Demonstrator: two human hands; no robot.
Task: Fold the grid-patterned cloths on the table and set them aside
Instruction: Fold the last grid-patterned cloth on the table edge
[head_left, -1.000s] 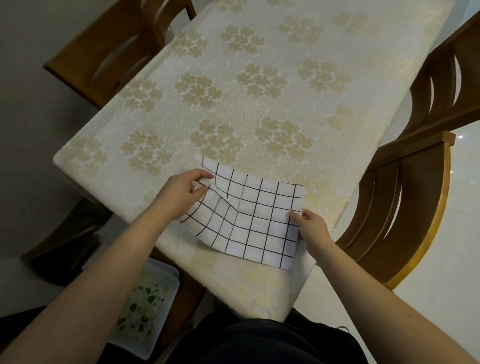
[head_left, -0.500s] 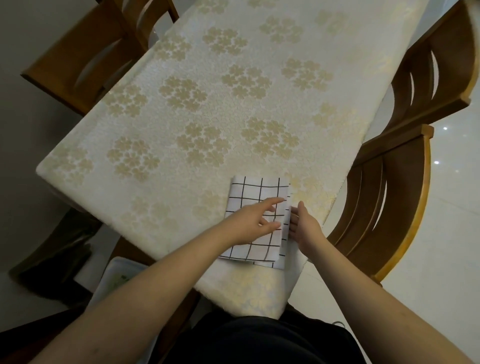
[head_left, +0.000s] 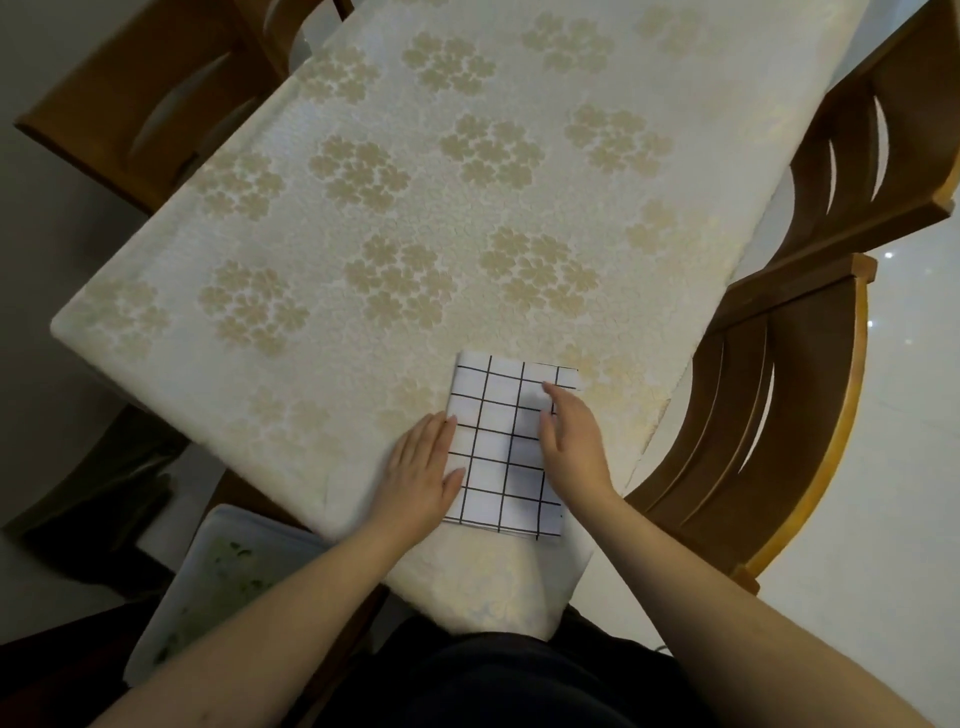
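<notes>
Near the front right corner of the desk lies a folded grid-patterned cloth. Left hand rests flat, fingers straight, on its left edge; right hand presses flat, fingers straight, on its right side.

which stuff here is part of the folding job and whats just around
Job:
grid cloth, folded, on the table
left hand and right hand, flat on it

Around:
wooden chairs
white tray below the table edge

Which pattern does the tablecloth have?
Cream tablecloth with beige flower clusters, seen in the head view.
</notes>
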